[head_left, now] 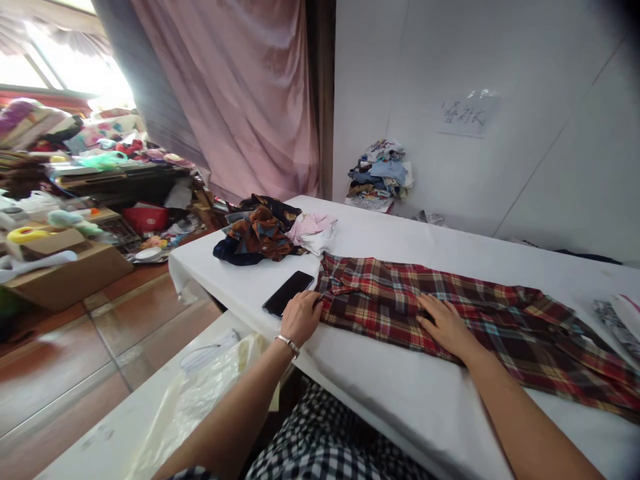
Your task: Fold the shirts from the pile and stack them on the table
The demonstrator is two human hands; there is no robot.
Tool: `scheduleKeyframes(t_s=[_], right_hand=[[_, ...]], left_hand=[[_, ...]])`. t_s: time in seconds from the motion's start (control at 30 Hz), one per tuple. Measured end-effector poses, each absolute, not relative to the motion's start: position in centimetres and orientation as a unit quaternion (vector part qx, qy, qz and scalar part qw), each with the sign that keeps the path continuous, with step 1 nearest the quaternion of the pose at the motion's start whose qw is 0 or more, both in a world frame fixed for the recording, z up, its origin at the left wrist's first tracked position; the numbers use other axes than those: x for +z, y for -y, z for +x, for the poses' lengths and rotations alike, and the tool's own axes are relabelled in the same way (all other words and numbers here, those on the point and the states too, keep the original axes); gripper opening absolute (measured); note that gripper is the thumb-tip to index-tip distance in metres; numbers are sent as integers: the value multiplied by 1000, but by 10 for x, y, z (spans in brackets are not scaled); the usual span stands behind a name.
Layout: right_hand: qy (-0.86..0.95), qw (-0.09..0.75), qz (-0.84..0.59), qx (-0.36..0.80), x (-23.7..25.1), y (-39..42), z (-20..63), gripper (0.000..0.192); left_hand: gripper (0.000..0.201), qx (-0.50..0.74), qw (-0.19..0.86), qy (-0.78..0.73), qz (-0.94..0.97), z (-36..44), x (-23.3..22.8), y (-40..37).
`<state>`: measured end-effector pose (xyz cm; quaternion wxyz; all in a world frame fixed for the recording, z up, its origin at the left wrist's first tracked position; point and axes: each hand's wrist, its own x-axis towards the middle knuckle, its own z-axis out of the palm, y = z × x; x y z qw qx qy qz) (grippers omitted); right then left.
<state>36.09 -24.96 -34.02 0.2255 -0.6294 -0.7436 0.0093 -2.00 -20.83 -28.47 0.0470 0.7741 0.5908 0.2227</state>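
A red, brown and white plaid shirt [480, 313] lies spread flat along the white table [380, 240]. My left hand [300, 317] grips the shirt's left end near the collar, fingers curled on the cloth. My right hand [445, 323] lies flat on the middle of the shirt, fingers spread, pressing it down. A black phone [289, 293] lies on the table just left of my left hand.
A heap of dark and pink garments [265, 233] sits at the table's far left. A folded clothes stack [381, 175] leans at the wall. More cloth [620, 320] lies at the right edge. Cardboard boxes [65, 267] and clutter fill the tiled floor at left. A plastic bag [200, 393] lies below.
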Motion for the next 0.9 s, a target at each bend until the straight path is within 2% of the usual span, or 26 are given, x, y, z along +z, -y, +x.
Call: scheduleKeyframes(t_s=[0.07,0.13,0.3,0.47,0.67,0.8,0.9], right_hand=[[745,169,-644,32,-344,249,356,50],[742,150,-653,33,-345,249,355,51],[741,145,-655,31,-341,251,355,53],[743,151,-652,31,-338,252,353,51],[747,186,-638,27,-338,253,354,47],[744,222,-630,11,-338,253,357,46],[752,201,-627,30,-340,253,356,46]], left_hand=[[23,214,53,-600,769,-23,-285,212],[26,201,62,-607,767,-18,-280,209],[30,168,88,-626,756,10,-262,172],[47,106,124,-661,733,38,-258,122],[24,81,130,-658,737,48,-263,110],[22,101,112,-653,742,31,-264,118],[25,97,114,-657,738,18,-266,119]])
